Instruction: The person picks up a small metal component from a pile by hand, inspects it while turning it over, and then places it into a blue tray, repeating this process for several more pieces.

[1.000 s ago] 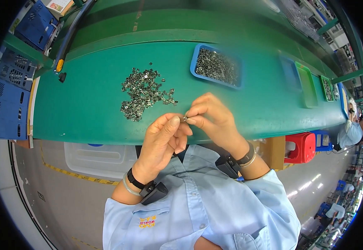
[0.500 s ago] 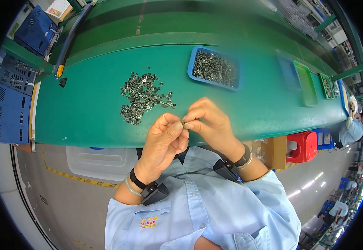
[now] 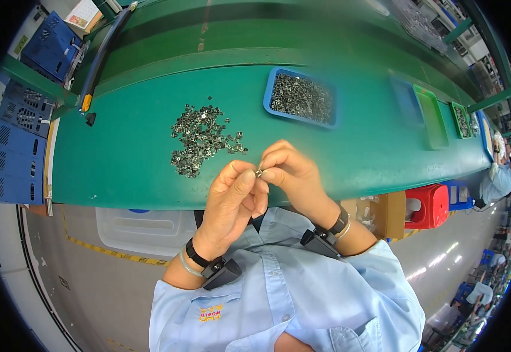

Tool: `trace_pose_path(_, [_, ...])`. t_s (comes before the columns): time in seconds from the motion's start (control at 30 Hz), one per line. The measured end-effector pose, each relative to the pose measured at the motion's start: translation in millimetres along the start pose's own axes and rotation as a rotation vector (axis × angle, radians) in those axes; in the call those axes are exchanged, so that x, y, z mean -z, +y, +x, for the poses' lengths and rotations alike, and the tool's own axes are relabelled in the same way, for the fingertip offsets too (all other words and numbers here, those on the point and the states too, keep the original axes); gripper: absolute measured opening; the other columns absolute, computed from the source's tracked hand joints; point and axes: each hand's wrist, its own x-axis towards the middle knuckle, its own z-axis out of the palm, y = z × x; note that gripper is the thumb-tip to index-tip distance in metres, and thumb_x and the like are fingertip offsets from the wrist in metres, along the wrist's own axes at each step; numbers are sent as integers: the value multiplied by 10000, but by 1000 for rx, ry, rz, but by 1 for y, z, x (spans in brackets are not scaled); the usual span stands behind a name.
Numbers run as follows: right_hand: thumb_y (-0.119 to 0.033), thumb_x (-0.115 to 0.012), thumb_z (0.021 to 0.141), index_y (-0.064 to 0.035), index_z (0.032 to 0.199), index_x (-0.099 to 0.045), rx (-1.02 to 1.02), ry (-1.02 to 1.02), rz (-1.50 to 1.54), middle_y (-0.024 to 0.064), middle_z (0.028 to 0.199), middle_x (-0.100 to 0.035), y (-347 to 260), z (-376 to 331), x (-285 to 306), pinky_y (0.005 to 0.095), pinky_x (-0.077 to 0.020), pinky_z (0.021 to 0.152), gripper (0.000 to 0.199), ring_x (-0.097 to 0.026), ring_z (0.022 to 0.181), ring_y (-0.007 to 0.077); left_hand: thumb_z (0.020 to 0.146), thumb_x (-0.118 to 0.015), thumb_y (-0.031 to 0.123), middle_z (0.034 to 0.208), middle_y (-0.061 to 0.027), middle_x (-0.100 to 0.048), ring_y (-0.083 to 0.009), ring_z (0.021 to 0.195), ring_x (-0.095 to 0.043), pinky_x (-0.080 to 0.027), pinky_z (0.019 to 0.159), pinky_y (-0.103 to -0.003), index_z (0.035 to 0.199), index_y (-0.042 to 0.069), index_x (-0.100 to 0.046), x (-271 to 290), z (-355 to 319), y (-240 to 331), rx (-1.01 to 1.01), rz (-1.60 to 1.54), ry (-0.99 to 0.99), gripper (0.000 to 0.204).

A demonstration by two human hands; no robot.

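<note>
Pinched between the fingertips of both my hands is a small metal part [image 3: 259,173], shiny and mostly covered by the fingers. My left hand [image 3: 232,196] grips it with thumb and forefinger, the other fingers curled. From the other side, my right hand [image 3: 293,173] holds it the same way. Just beyond my left hand, a loose pile of small metal parts [image 3: 200,138] is spread on the green table [image 3: 120,158]. Farther back and to the right, a blue tray [image 3: 269,97] holds a heap of similar parts.
At the right stand a green tray [image 3: 432,120] and a smaller green tray [image 3: 460,120] of parts. Blue crates [image 3: 18,155] are stacked at the left. A red stool [image 3: 428,206] and a cardboard box [image 3: 389,216] are below the table's right front edge. Another person [image 3: 498,183] sits far right.
My fingertips have shifted slightly around the metal part, and a little more of it shows now. The pile and trays have stayed as they were.
</note>
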Motion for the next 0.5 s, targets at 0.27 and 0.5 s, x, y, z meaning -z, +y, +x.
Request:
trace_pose_path(0.27, [-86,-647,836,-38,892,-604,-52,-5,160,50,931,-537,-2,-2,-5,268,-457,730,85,-523,838,135,912,-588,190,765,-77,-620,-124,530,-529,-375,435,-238,960,73,-539,0,-2,3,-5,8,-35,135])
trace_pose_path(0.5, [-61,-648,819,-45,860,-609,79,-27,-67,48,888,-559,-11,0,-11,276,-451,722,59,-523,821,136,893,-617,185,710,-65,-602,-123,520,-522,-377,433,-244,943,69,-542,2,-5,7,-17,-14,-81,147])
